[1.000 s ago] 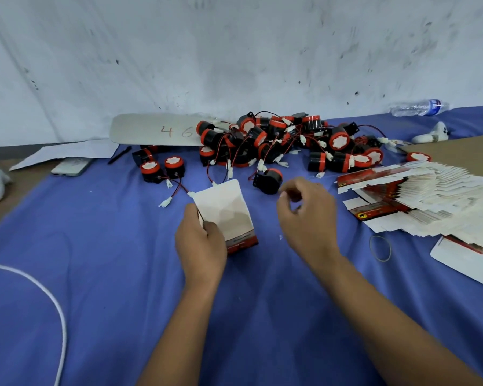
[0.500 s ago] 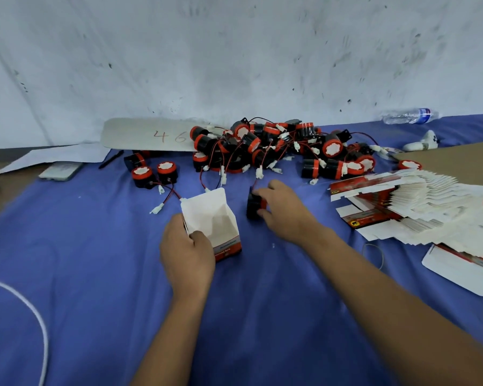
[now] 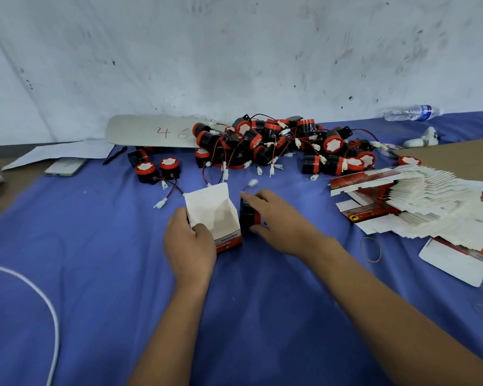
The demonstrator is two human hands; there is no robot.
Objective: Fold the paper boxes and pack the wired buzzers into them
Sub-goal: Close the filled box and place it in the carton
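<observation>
On the blue desk (image 3: 95,274) our left hand (image 3: 188,246) steadies the flimsy open paper box (image 3: 215,218); our right hand (image 3: 279,218) clamps the rigid buzzer (image 3: 248,217) by its sides, wire trailing loose

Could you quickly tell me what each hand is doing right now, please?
Left hand: grips the open paper box on the blue cloth.
Right hand: grips a black and red buzzer beside the box.

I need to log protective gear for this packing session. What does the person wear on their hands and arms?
Nothing visible. The left hand and right hand are bare, with no gloves, rings or watch showing, and both forearms are uncovered to the frame edge, with no sleeves in view.
</observation>
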